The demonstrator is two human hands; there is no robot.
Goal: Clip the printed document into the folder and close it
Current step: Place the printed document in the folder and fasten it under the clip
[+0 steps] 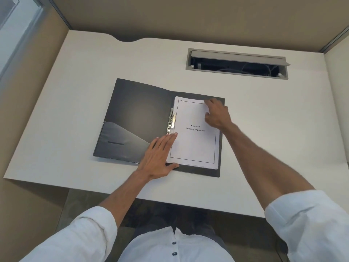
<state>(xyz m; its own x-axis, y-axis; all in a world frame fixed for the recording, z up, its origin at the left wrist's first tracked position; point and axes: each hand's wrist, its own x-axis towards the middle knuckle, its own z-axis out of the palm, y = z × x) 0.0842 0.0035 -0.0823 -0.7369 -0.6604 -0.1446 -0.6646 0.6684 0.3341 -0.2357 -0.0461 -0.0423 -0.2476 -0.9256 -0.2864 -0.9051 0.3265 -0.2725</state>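
- A black folder (137,120) lies open and flat on a pale, matte counter (79,82), with the printed document (194,146) stacked on its right-hand leaf, title page up and framed by a thin black border.
- The left hand (160,157) lies flat and open, fingers together, pressing the stack's lower left edge just below the metal spring clip (171,121) at the spine; it grips nothing.
- The right hand (217,115) is loosely curled at the sheets' upper right corner, fingertips on the paper; whether it pinches a sheet cannot be told.
- The clip, bright and hinged, sits beside the paper's left margin; whether it already bites the sheets is unclear.
- Risk: the loose white pages look smooth and could fan or skew if either hand shifts, leaving an uneven edge under the clip.
- Risk: the folder's glossy plastic lining, with a slanted inner pocket (120,140), could let the stack slide.
- Behind, a grey cable slot (238,63) stands open in the counter.
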